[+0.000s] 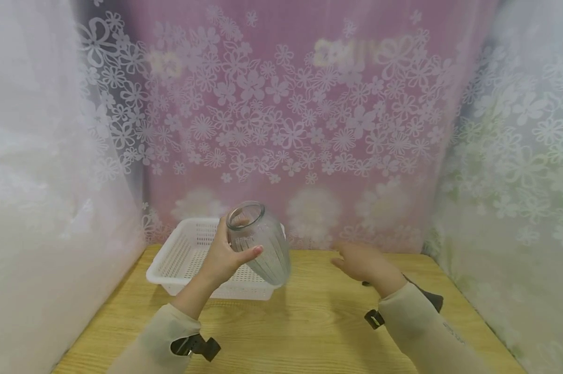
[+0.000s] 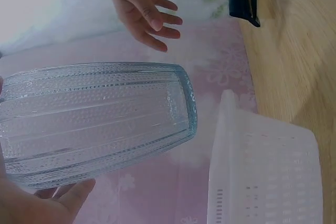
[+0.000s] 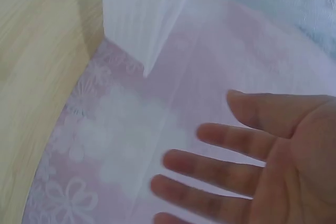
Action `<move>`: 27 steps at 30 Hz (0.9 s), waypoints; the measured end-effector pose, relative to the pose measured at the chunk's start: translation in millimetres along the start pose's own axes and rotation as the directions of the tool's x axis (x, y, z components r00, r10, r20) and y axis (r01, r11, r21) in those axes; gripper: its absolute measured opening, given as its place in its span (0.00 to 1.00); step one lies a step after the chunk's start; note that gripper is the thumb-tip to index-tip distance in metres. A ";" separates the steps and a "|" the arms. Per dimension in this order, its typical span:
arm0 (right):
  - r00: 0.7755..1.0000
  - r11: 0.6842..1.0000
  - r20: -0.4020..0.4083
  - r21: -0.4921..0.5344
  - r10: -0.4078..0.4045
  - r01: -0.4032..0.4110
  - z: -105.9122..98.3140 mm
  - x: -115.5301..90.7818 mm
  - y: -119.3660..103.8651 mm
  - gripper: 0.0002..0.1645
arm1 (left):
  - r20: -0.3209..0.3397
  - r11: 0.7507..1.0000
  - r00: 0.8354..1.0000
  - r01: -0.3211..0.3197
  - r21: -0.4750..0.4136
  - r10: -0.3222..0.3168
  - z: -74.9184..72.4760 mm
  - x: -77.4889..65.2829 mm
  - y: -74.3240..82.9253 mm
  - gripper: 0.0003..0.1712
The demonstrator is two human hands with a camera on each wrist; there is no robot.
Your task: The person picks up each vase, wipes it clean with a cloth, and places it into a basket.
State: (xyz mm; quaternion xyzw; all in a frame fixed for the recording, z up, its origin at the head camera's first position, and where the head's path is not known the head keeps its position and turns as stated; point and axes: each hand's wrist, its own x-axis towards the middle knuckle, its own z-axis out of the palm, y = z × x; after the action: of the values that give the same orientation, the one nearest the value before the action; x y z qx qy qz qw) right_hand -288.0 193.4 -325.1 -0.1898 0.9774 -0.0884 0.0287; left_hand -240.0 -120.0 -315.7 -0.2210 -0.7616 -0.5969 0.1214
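Note:
My left hand [image 1: 222, 257] grips a clear ribbed glass vase [image 1: 267, 249] near its mouth, thumb on the near side. The vase is tilted, its mouth up and to the left, its base down to the right. In the left wrist view, the vase's textured side [image 2: 100, 119] lies across the frame and the fingers curl at its edge. To the right, my right hand [image 1: 363, 262] hovers apart from the vase. Its fingers [image 3: 210, 166] are spread and nearly straight in the right wrist view, with nothing held.
A white perforated plastic basket [image 1: 169, 254] stands on the wooden table [image 1: 309, 327], behind and below the vase. Pink flowered sheeting [image 1: 281, 104] hangs at the back; pale sheets [image 1: 520, 208] close off both sides. Dark straps [image 1: 375, 318] circle both wrists.

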 end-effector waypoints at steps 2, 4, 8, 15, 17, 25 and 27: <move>0.999 1.000 -0.051 -0.004 -0.013 0.013 5.3 3.3 -6.4 0.29 | -0.015 1.000 1.000 -0.007 0.014 0.008 -5.1 0.1 -2.6 0.54; 0.994 0.999 -0.103 -0.010 -0.033 0.032 11.4 6.6 -11.7 0.29 | -0.029 1.000 0.999 -0.014 0.014 0.014 -9.7 1.0 -5.5 0.53; 0.976 0.996 -0.202 -0.030 -0.083 0.079 23.2 12.4 -24.3 0.26 | -0.078 0.998 0.996 -0.041 0.052 0.045 -19.8 3.4 -11.5 0.54; 0.950 0.993 -0.291 -0.064 -0.114 0.099 43.8 23.0 -41.8 0.27 | -0.151 0.986 0.986 -0.041 0.163 0.066 -33.3 4.7 -17.3 0.55; 0.940 0.991 -0.317 -0.068 -0.129 0.113 49.1 25.9 -45.1 0.27 | -0.157 0.984 0.986 -0.027 0.174 0.055 -35.7 4.5 -18.6 0.55; 0.882 0.978 -0.422 -0.109 -0.209 0.179 65.6 36.7 -54.0 0.23 | -0.171 0.978 0.983 -0.024 0.205 0.060 -42.1 4.4 -23.4 0.55; 0.861 0.972 -0.452 -0.108 -0.234 0.208 68.6 38.6 -56.8 0.23 | -0.177 0.977 0.982 -0.024 0.214 0.063 -44.4 4.8 -25.8 0.56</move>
State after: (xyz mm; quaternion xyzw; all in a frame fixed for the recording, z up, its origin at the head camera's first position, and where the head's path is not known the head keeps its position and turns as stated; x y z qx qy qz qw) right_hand -296.8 115.9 -382.9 -0.2747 0.9300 -0.1064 -0.2198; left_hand -260.1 -166.7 -324.2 -0.1676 -0.8013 -0.5277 0.2267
